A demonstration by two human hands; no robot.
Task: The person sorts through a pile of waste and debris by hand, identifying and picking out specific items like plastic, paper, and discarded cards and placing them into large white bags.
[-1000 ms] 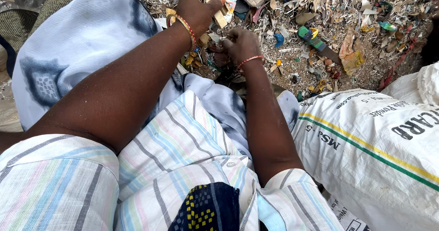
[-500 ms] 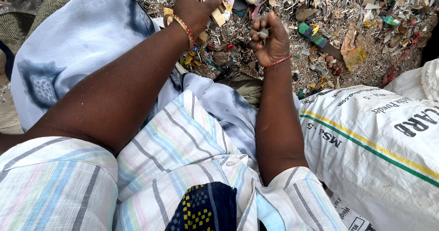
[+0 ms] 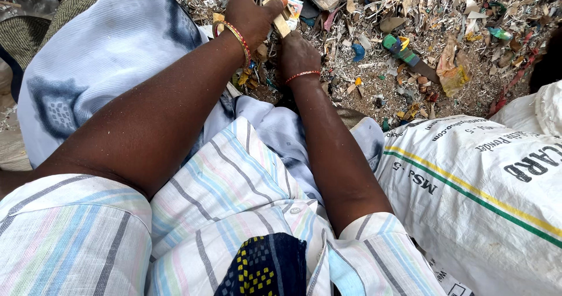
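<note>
Ground: you sit on bare dirt outdoors, and the ground (image 3: 374, 67) ahead of you is strewn with shredded paper, card scraps and bits of plastic, thickest at the far side.

Left hand: your left hand (image 3: 252, 15) is raised at the far middle, its grip pressed together around a bundle of flat tan card strips (image 3: 275, 0) that stick up past the top edge of the view.

Right hand: your right hand (image 3: 297, 56) sits just below and to the right of the left; its fingers curl toward the lower end of the same strips, but I cannot tell whether they are actually pinching them.

Handling: judging by their look, the strips are light and stiff enough to stand up, yet likely to bend or tear. Hold them low, near where your left fist already wraps them, so the bundle stays together.

Bangles: a red and gold bangle (image 3: 237, 35) rings your left wrist; a thinner red one (image 3: 303, 74) rings your right.

Nearby: a green bottle-like piece (image 3: 400, 47) lies in the litter to the right of your hands.

Sacks: a white woven sack (image 3: 486, 202) with green and yellow stripes fills the near right; a pale blue cloth bundle (image 3: 111, 62) sits at your left.
</note>
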